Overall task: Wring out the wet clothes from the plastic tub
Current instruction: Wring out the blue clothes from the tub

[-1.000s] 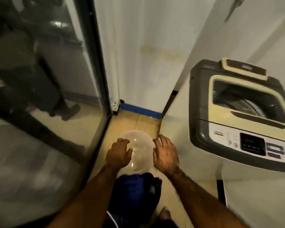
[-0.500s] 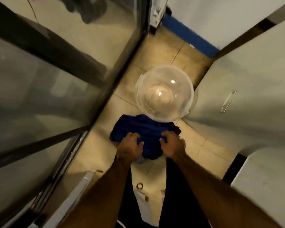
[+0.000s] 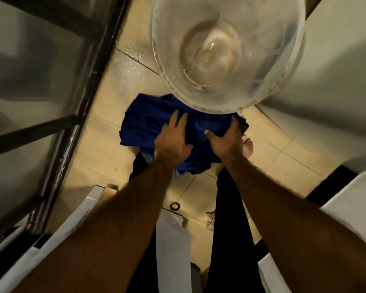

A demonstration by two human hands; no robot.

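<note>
Fingers (image 3: 179, 121) first: on our left hand (image 3: 173, 142) they're spread flat across the blue cloth (image 3: 144, 125), pressing more than gripping, nothing really pinched. Our right hand (image 3: 226, 138) is curled over the cloth's other side, thumb tucked in, so we'd say it has a loose hold of a fold, though we can't tell how tight. The cloth sits in a heap on the tiled floor (image 3: 97, 149), its far edge tucked under the rim of the clear plastic tub (image 3: 262, 85) beside the white wall. The tub looks empty apart from a bit of water. So the clothes are out, but the twisting isn't started yet as far as we can judge; gathering comes first.
</note>
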